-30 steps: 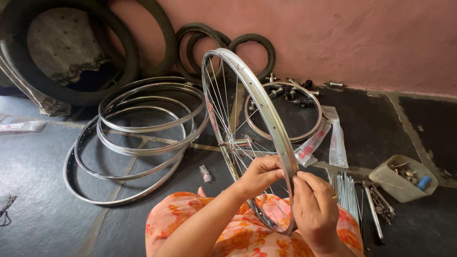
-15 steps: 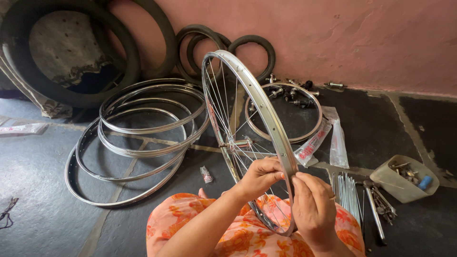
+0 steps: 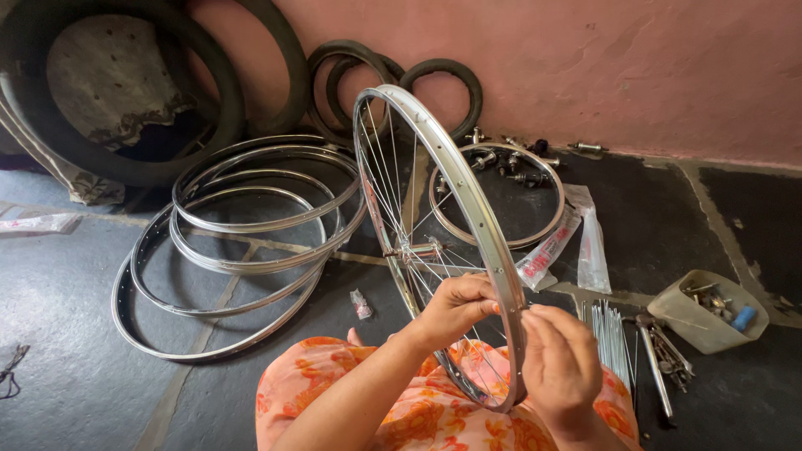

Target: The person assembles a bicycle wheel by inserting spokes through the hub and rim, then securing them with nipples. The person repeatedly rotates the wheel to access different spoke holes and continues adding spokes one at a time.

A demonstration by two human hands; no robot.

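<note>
Steel wheel (image 3: 434,242) stands upright, edge-on — left hand (image 3: 455,307) and right hand (image 3: 558,367) apparently pinch its rim.

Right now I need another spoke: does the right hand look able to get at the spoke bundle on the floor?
Probably yes: the right hand sits beside the spoke bundle, with only bare floor between them, though it must first leave the wheel rim.

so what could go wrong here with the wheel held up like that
The spoked wheel stands upright on the lap, steadied only by the left hand and right hand at the rim, so it could tip sideways. Fingertips pinched at the rim could let a small part slip to the floor. The loose spokes close by could be knocked and scattered.
</note>
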